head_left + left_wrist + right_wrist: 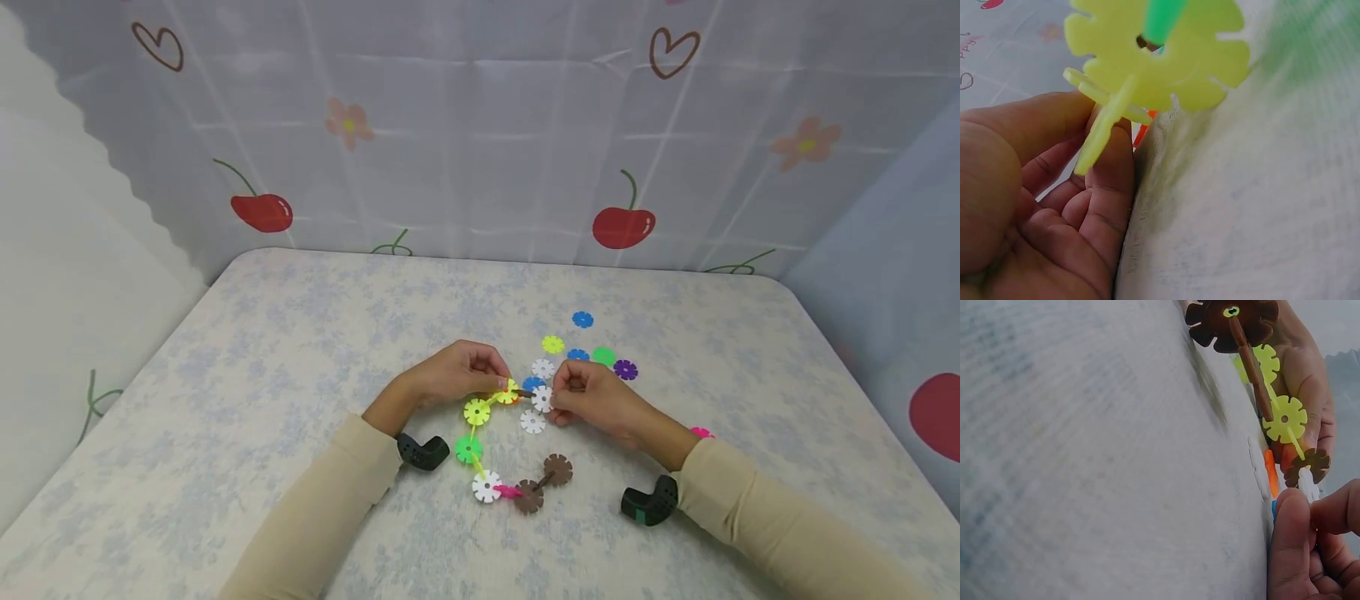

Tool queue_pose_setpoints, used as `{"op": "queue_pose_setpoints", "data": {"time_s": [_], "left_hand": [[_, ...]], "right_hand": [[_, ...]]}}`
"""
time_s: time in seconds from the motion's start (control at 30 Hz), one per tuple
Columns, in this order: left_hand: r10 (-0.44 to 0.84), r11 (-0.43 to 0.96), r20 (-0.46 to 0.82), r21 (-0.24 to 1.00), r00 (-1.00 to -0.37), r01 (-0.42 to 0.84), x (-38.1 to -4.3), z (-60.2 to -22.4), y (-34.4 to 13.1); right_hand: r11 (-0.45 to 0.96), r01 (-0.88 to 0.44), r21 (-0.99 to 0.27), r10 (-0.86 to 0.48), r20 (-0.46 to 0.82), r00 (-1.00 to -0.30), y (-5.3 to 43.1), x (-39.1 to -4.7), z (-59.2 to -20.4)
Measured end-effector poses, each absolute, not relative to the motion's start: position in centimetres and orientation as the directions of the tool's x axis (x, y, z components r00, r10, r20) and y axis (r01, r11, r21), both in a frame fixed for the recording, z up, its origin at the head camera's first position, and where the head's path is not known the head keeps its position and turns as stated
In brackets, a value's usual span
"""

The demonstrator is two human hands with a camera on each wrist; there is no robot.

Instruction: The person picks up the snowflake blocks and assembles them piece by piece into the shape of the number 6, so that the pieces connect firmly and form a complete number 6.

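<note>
My left hand (459,371) pinches a yellow notched snowflake disc (507,392) at the upper end of a linked chain. In the left wrist view, thumb and finger hold a yellow disc (1109,122) slotted into a larger-looking one. My right hand (600,402) pinches a white snowflake disc (542,399) by its edge. Between the hands stands a brown disc (1311,466), meeting that white disc edge-on. The chain curves down through another yellow disc (476,412), a green one (468,450), a white one (487,487), a pink one (508,492) and brown ones (528,498).
Behind the hands lie loose discs: blue (582,319), yellow (552,344), green (603,356), purple (626,369) and white (543,367). Another white disc (533,422) lies just below the hands. A pink disc (702,432) is partly hidden by the right forearm. A printed curtain (480,142) borders the table.
</note>
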State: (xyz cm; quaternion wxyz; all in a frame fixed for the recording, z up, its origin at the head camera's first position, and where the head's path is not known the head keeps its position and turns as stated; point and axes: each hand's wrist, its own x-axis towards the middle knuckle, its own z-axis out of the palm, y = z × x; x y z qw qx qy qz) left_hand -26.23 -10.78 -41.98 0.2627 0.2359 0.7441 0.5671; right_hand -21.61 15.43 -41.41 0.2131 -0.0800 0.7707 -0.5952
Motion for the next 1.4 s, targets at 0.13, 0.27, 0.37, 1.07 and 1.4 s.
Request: {"op": "queue_pose_setpoints", "data": {"time_s": [0.13, 0.27, 0.37, 1.07, 1.4], "left_hand": [[0.641, 0.265, -0.125, 0.962, -0.757, 0.065, -26.1, -41.9, -10.7], [0.631, 0.296, -0.129, 0.952, -0.765, 0.083, -26.0, -41.8, -10.5], [0.620, 0.309, -0.132, 0.947, -0.773, 0.086, -26.1, -41.9, -10.5], [0.613, 0.312, -0.114, 0.944, -0.782, 0.107, -26.1, -41.9, -10.4], [0.634, 0.324, -0.106, 0.936, -0.766, 0.138, -25.9, -41.8, -10.4]], "right_hand": [[0.262, 0.148, -0.954, -0.376, -0.242, -0.895, 15.5, -21.7, -41.7], [0.242, 0.149, -0.959, -0.377, -0.234, -0.896, 15.5, -21.7, -41.9], [0.224, 0.146, -0.964, -0.380, -0.224, -0.898, 15.4, -21.7, -41.9], [0.310, 0.123, -0.943, -0.308, -0.222, -0.925, 14.1, -21.2, -41.5], [0.254, 0.124, -0.959, -0.368, -0.214, -0.905, 14.9, -21.4, -41.5]]}}
